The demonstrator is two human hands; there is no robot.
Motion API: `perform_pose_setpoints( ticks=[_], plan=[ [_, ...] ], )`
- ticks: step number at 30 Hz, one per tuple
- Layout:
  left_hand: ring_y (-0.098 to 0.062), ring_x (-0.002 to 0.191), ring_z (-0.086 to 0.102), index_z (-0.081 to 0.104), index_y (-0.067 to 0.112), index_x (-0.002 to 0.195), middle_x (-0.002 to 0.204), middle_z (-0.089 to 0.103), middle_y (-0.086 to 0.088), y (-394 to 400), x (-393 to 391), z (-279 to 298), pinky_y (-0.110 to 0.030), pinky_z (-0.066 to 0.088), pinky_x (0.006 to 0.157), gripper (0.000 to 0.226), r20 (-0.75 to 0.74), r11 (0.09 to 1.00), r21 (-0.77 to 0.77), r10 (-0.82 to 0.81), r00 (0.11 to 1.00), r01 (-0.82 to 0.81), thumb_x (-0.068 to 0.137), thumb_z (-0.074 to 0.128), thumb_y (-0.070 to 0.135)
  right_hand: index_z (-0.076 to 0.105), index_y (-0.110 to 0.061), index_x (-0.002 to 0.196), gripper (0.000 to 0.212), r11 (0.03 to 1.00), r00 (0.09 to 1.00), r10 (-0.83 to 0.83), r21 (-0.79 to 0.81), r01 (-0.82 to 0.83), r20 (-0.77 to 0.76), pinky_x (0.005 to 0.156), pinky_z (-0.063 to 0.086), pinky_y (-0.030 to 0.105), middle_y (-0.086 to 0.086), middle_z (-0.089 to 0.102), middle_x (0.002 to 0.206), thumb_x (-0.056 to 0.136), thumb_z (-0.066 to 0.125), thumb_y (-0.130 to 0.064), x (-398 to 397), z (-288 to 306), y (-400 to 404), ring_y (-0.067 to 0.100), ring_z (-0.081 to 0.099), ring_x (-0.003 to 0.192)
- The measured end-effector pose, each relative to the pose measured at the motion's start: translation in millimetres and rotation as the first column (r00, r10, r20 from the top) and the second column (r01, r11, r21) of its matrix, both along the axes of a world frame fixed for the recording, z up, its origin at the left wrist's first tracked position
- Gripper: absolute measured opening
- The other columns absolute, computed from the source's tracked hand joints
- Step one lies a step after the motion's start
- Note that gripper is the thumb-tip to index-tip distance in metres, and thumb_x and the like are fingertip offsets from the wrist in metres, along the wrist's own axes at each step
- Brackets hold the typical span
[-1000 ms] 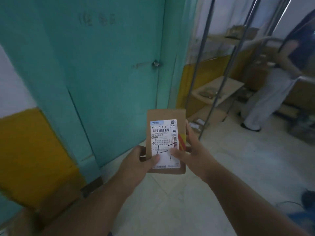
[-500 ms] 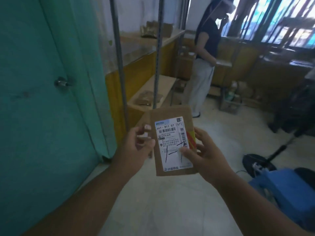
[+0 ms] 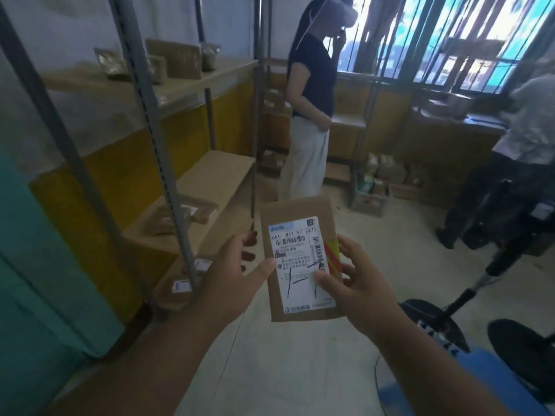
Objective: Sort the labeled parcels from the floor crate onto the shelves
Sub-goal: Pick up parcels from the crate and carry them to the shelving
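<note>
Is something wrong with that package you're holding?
The parcel looks whole, held in both hands. The one odd thing is its white label: black pen strokes are scrawled across the lower half, over the print.

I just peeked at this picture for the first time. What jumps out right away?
First, the flat brown cardboard parcel with its white printed label, held up in the middle by the left hand and right hand. To the left stands a grey metal shelf rack with more brown parcels. Behind, a person in a dark top stands by the bright barred window.
</note>
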State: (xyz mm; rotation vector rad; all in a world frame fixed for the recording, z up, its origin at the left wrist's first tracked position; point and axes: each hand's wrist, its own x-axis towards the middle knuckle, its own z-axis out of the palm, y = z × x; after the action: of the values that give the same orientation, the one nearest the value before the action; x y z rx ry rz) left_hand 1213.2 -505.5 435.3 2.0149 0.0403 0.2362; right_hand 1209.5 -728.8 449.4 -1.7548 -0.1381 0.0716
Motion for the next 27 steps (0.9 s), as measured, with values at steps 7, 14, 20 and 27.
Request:
perform_pose_setpoints(
  ticks=[7, 14, 20, 27],
  plan=[
    [0.005, 0.105, 0.052, 0.041, 0.036, 0.14, 0.131, 0.05, 0.019, 0.2, 150.0, -24.8, -0.029, 0.048, 0.087, 0.057, -0.047, 0.998, 0.021, 0.058, 0.997, -0.057, 0.089, 0.067, 0.044, 0.048, -0.046, 0.136, 0.063, 0.998, 0.996, 0.06, -0.015, -0.061, -0.059, 0.07, 0.063, 0.041, -0.013, 0.068, 0.122, 0.085, 0.076, -0.02, 173.5, -13.9, 1.6, 0.013, 0.07, 0.106],
    [0.001, 0.109, 0.051, 0.038, 0.044, 0.134, 0.129, 0.048, 0.021, 18.6, 314.4, -39.0, -0.034, 0.048, 0.087, 0.054, -0.123, 0.999, -0.01, 0.035, 0.992, -0.036, 0.088, 0.068, 0.045, 0.049, -0.044, 0.135, 0.062, 0.998, 0.993, 0.064, -0.016, -0.066, -0.1, 0.068, 0.063, 0.038, -0.02, 0.065, 0.118, 0.085, 0.076, -0.019, 335.6, -22.8, 12.9, -0.001, 0.07, 0.096],
    [-0.002, 0.11, 0.051, 0.034, 0.046, 0.135, 0.127, 0.047, 0.022, 13.2, 423.3, -50.6, -0.031, 0.045, 0.086, 0.058, -0.168, 0.999, -0.008, 0.042, 0.985, -0.043, 0.088, 0.069, 0.042, 0.048, -0.044, 0.134, 0.06, 0.992, 0.984, 0.094, -0.074, -0.106, -0.15, 0.065, 0.062, 0.031, -0.029, 0.066, 0.105, 0.086, 0.075, -0.02, 448.4, -31.1, 4.6, -0.006, 0.069, 0.092],
    [-0.01, 0.111, 0.054, 0.037, 0.029, 0.145, 0.13, 0.051, 0.012, 19.0, 524.1, -83.9, -0.033, 0.047, 0.087, 0.068, -0.206, 0.941, -0.029, 0.323, 0.924, -0.336, 0.087, 0.071, 0.037, 0.044, -0.046, 0.139, 0.066, 0.922, 0.922, 0.35, -0.111, -0.37, -0.167, 0.07, 0.063, 0.039, -0.01, 0.069, 0.121, 0.086, 0.076, -0.025, 618.5, -64.8, 33.8, 0.012, 0.073, 0.099]
  ],
)
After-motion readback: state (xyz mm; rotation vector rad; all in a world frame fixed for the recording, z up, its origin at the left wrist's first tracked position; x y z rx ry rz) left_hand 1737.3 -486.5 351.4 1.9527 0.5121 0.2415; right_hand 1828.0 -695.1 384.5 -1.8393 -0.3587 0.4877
